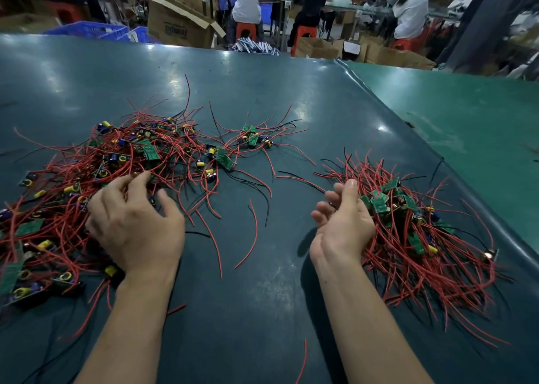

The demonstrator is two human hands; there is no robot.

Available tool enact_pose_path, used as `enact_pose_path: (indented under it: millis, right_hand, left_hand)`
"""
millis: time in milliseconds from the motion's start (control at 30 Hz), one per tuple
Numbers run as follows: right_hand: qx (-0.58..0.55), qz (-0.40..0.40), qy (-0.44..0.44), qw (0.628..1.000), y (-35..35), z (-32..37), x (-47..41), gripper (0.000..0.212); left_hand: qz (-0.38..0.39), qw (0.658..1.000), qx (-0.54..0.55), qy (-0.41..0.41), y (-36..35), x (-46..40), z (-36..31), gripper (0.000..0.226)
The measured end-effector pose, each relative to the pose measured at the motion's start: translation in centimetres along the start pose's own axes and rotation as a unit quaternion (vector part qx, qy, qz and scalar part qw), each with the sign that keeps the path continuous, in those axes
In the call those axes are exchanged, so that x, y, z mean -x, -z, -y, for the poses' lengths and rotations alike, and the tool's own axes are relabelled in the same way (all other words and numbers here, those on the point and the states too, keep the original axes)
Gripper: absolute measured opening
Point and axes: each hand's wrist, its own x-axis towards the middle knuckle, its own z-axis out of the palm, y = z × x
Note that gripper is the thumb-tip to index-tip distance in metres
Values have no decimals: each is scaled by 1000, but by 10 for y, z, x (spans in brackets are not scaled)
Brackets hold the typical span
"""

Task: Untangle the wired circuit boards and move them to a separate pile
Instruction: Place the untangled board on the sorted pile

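Left hand (137, 223) claws tangled pile (102, 173); right hand (344, 217) grips boards (379, 202), wires fanning rightward.

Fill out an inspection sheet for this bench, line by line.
Surface: dark green mat, glossy, with a lighter green mat adjoining at right.
Job's things: large tangled pile of wired circuit boards at left; sorted pile at right; small cluster between them, farther back.
Clutter: stray red wire offcuts on the mat near the arms.
Hands: left hand rests on the tangled pile, fingers curled into the wires; right hand at the edge of the sorted pile, fingers loosely curled, grip unclear.
Cables: red and black leads on every board, crossing heavily at left.
Surroundings: seated workers on red stools, cardboard boxes, blue crates.
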Motion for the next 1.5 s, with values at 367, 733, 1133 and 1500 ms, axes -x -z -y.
enact_pose_path:
  millis: [367,733,1133,1500]
  right_hand:
    - [27,47,-77,996,-1,0,1,31]
    - [72,105,-77,989,-2,-5,7,30]
    - [94,119,-93,984,-3,-6,7,30]
    - [101,121,-94,983,-3,-5,8,30]
  left_hand:
    - [56,996,17,65,5,-7,10,49]
    - [47,996,-39,63,12,1,4,58]
    - [27,999,10,38,13,-2,9,57]
    - [-117,970,206,-44,16,2,-2,68]
